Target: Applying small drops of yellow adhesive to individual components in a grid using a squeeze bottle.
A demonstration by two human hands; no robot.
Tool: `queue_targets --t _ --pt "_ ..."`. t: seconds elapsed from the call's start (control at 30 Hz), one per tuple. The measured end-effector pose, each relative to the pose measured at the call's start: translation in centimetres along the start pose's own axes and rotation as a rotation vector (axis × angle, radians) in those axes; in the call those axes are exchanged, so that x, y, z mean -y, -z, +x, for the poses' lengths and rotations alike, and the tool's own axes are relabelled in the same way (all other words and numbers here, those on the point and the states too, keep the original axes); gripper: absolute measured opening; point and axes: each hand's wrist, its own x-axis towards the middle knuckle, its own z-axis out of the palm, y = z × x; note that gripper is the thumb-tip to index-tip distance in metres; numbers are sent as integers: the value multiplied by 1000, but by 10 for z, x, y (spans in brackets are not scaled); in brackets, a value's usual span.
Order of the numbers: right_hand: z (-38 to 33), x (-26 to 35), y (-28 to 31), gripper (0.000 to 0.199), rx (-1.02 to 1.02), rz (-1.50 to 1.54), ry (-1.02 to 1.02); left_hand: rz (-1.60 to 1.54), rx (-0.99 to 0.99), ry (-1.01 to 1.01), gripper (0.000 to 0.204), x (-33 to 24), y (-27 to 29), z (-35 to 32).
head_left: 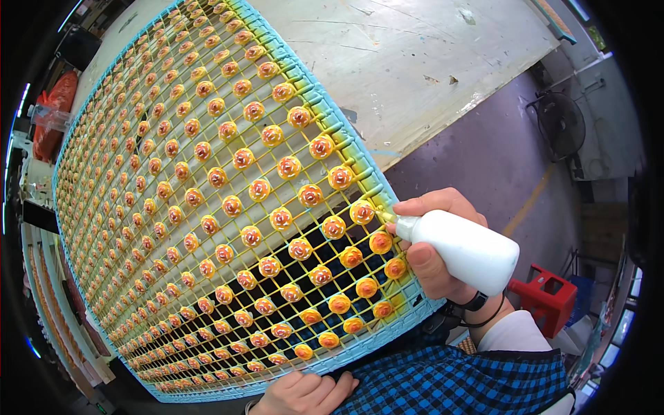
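1. Bottle, white plastic, cylindrical (467, 252): gripped in right hand (441, 277), translucent nozzle (408, 225) angled at the panel's right rim, apparently to reach it.
2. Latticed yellow panel with sky-blue rim (411, 304) and orange rosettes (362, 211): spans scuffed grey tabletop (415, 76), near end overhanging, probably for access.
3. Left hand (301, 394): fingers curled at lower rim, seemingly steadying; firmness of hold cannot be told.

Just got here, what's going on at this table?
A person's right hand grips a white nozzle bottle, its tip at the right edge of a blue-rimmed lattice panel; whether it touches is unclear. The left hand is curled at the panel's near edge. The panel extends over a pale worktable. Many of its orange-yellow rosettes show white flecks, while several toward the near right corner look plain.
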Motion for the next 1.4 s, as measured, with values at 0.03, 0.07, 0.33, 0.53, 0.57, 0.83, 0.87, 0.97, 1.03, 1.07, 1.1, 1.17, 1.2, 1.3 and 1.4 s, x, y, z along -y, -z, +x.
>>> queue_targets --t 0.03,0.07,0.33,0.53,0.57,0.83,0.87,0.97,1.03,1.07,1.1,1.17,1.2,1.3,1.4 --pt "-1 2 0 33 0 37 -61 1 -1 1 9 0 0 0" --pt "-1 2 0 33 1 38 -59 0 -3 2 10 0 0 0" --pt "1 4 3 33 60 43 -40 -9 -17 -4 10 1 -1 -1" --pt "2 2 -1 33 20 -10 23 -15 -15 0 10 0 -1 -1" --pt "2 3 -1 33 21 -10 23 -14 -14 1 10 0 -1 -1" --pt "1 4 0 33 38 45 -32 -4 -24 -13 10 1 -1 -1" --pt "1 4 0 33 38 45 -30 -2 -24 -14 10 1 -1 -1" --pt "1 4 0 33 57 4 -27 2 -23 -16 11 1 -1 -2" --pt "0 5 1 33 53 76 -68 4 -25 -18 11 1 -1 -3" --pt "-1 4 1 33 53 74 -66 2 -28 -21 11 1 -1 -3" --pt "-2 3 3 36 28 97 -61 0 -32 -24 11 2 -1 -3" --pt "-7 2 9 38 10 123 -58 3 -38 -23 11 1 -1 -4" --pt "-13 4 15 41 26 151 -99 6 -43 -24 11 2 -1 -4" --pt "-23 12 18 46 54 185 -167 11 -47 -31 11 3 0 -3" --pt "-28 24 20 44 192 159 -203 -3 -51 -60 11 3 -1 -5"
